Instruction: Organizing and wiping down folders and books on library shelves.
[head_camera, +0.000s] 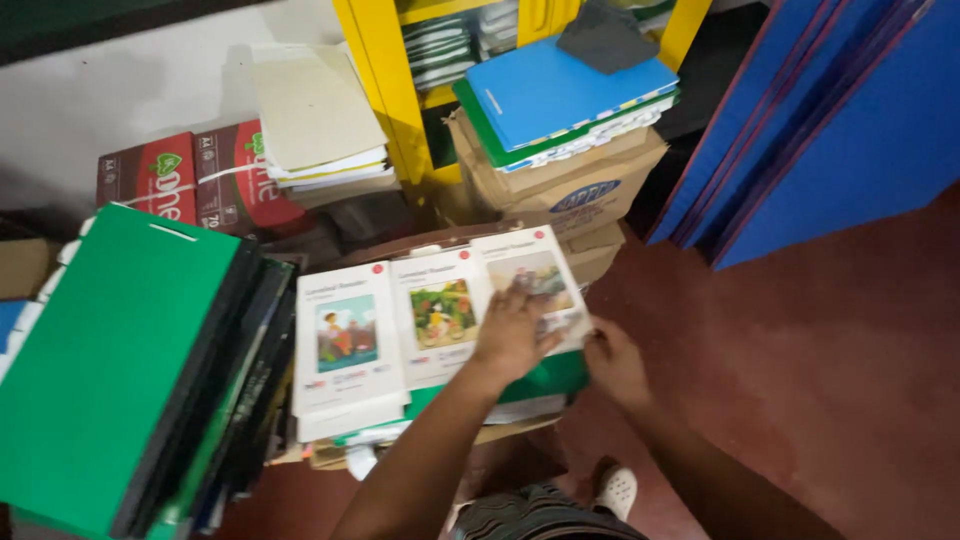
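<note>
Two white picture booklets (385, 335) already lie side by side on the near stack; left hand (512, 335) flat on the third booklet (530, 280), right hand (612, 362) pinching its right edge.

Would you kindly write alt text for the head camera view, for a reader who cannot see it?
Seen from above, a person's left hand lies flat on the rightmost of three white picture booklets laid side by side, while the right hand touches its right edge. Green folders are stacked at left, with a cardboard box and yellow shelf behind.
</note>
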